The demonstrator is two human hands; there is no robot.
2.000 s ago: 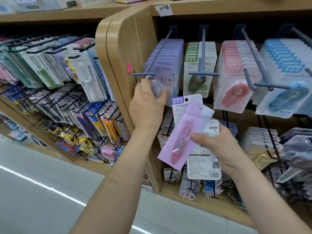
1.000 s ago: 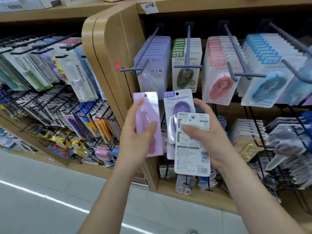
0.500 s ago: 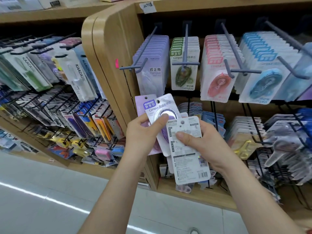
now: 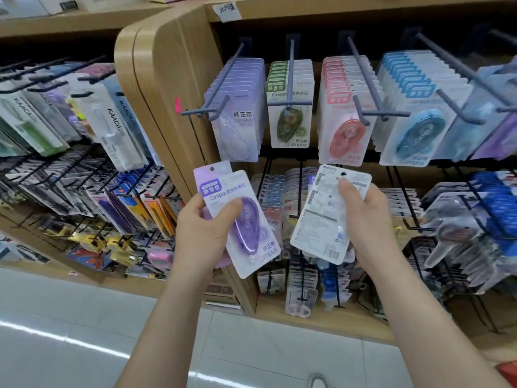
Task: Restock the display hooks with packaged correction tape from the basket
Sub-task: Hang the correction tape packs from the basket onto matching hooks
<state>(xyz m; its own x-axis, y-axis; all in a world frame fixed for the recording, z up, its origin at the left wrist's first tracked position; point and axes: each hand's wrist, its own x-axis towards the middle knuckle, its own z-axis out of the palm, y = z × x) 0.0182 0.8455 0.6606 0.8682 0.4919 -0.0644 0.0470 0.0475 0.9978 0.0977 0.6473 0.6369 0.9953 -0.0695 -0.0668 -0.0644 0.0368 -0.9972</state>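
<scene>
Left hand (image 4: pixel 200 229) gripping purple tape packs (image 4: pixel 243 222), right hand (image 4: pixel 369 219) pinching back-facing pack (image 4: pixel 324 217), hooks (image 4: pixel 221 88) above full

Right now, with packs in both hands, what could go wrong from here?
The left hand pinches two overlapping packs, the purple Campus pack over a lilac pack; the rear one could slip. The right hand holds a white pack back side out, so it may get hung reversed. The purple one might be misfiled on the similar lilac row.
</scene>
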